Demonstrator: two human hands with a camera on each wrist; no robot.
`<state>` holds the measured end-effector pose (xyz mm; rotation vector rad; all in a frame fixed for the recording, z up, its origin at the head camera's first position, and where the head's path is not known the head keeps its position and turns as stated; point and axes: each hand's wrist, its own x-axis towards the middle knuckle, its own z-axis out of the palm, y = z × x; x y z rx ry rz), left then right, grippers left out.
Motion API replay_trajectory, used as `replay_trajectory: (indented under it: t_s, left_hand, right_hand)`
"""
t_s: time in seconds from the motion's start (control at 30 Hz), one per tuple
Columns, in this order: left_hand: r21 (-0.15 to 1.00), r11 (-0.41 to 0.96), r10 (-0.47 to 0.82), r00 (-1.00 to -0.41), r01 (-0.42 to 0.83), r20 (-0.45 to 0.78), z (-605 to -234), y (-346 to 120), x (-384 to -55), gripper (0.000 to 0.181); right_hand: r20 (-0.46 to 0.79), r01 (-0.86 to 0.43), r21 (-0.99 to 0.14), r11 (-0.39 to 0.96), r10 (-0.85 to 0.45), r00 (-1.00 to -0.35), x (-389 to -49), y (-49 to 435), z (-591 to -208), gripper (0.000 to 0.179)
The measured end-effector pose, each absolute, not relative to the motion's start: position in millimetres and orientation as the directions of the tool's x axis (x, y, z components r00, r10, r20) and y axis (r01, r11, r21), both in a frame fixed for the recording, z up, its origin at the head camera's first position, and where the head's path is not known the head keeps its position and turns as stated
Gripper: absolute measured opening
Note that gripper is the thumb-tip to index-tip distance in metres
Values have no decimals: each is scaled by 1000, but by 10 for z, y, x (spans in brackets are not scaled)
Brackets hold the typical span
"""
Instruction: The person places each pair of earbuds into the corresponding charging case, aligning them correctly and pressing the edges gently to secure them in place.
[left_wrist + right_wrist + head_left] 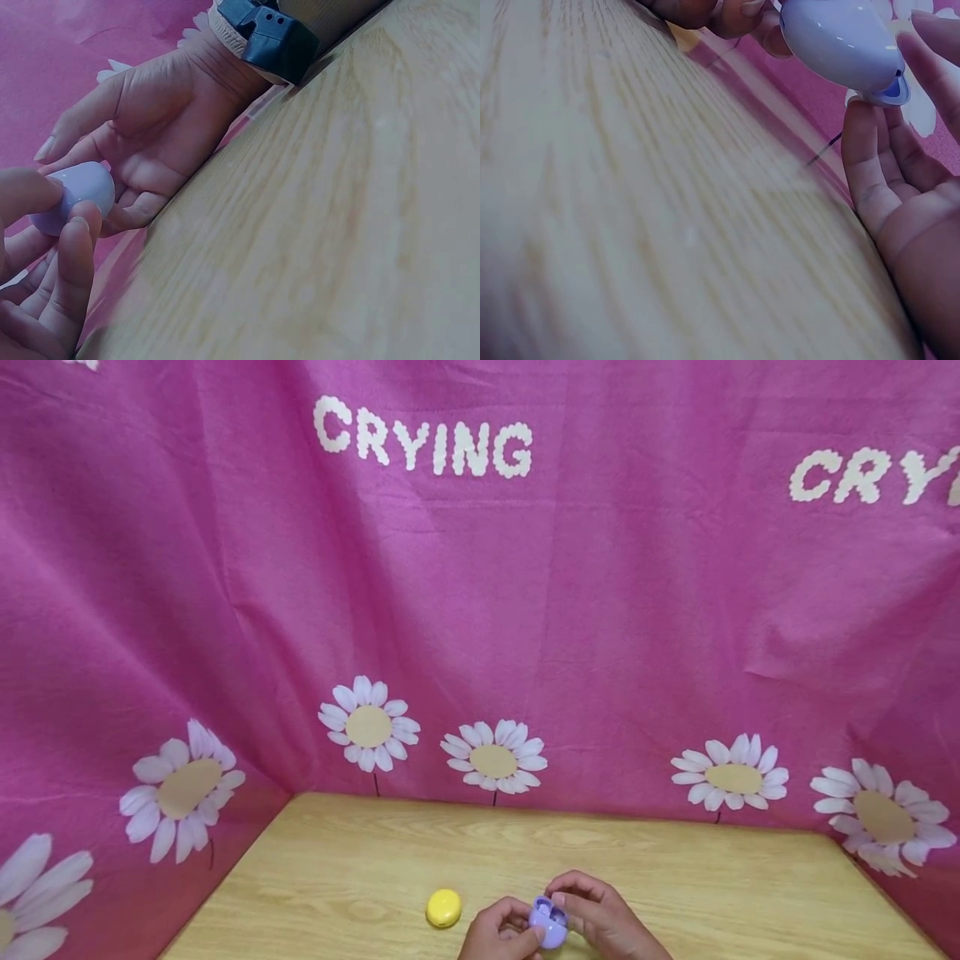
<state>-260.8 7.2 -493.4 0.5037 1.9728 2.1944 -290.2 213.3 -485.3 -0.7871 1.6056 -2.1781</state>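
A small purple earbud case (550, 924) with its lid raised is in the hands, low in the head view. My left hand (504, 932) grips the case's body, thumb on its front. In the left wrist view that left hand (45, 247) pinches the glossy shell (88, 187) between thumb and fingers. My right hand (600, 917) has its thumb and index finger at the case's opening. In the right wrist view a fingertip of the right hand (911, 180) touches the lid (891, 91); I cannot tell whether its fingers pinch anything.
A round yellow case (444, 908) lies on the wooden table (337, 877), left of the hands. Pink cloth (637, 610) with white daisies and lettering hangs behind the table and along its sides. A dark device (277, 45) is strapped to the right wrist.
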Motion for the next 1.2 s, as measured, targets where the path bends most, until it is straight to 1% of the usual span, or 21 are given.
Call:
replay_trajectory:
  t_s: [0.2,0.33,0.43,0.57,0.8,1.03,1.2]
  left_hand:
    - [984,-159,314,-940,82,129,-4907,91,-2592,23]
    - [983,-175,303,-947,55,107,-4891,135,-2599,22]
    - [982,-183,302,-948,41,96,-4881,156,-2597,24]
    - [983,-181,286,-955,30,82,-4873,154,-2576,27]
    - [983,-180,273,-959,24,74,-4873,169,-2570,28]
    - [977,-208,272,-958,39,96,-4852,193,-2583,27]
    - [976,-212,234,-967,51,101,-4831,252,-2651,26]
  right_hand:
    - [234,-31,-932,-362,-534,-812,-2883,2142,-4850,25]
    - [203,-18,-939,-343,-513,-834,-2864,2178,-4812,25]
    - [194,-12,-941,-337,-511,-837,-2851,2209,-4792,25]
    - [207,-4,-933,-359,-529,-823,-2842,2223,-4786,26]
    - [215,5,-921,-389,-518,-828,-2830,2234,-4794,25]
    - [208,7,-919,-393,-500,-840,-2791,2208,-4809,25]
    - [178,13,-922,-388,-452,-874,-2765,2174,-4826,24]
